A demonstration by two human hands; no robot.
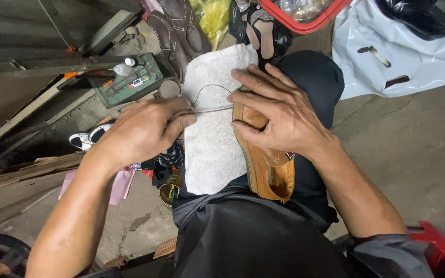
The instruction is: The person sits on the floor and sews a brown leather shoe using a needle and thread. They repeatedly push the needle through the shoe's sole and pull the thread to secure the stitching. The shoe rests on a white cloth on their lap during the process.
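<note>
A tan leather shoe (263, 170) lies on a white towel (209, 149) spread over my knee. My right hand (276, 110) presses flat on the shoe's front part, fingers spread. Left of it, my left hand (148, 128) is closed on a thin metal awl (213, 109) whose tip points at the shoe's toe edge. A loop of thread (207, 88) arcs from the awl over the towel to the shoe. My dark trousers (253, 231) fill the lower middle.
A green tool box (124, 82) with a small white bottle sits on the floor at upper left. Brown shoes (178, 28), a sandal (261, 25), a red basket (305, 23) and a white plastic bag (387, 56) lie ahead. A small tin (170, 189) stands beside my knee.
</note>
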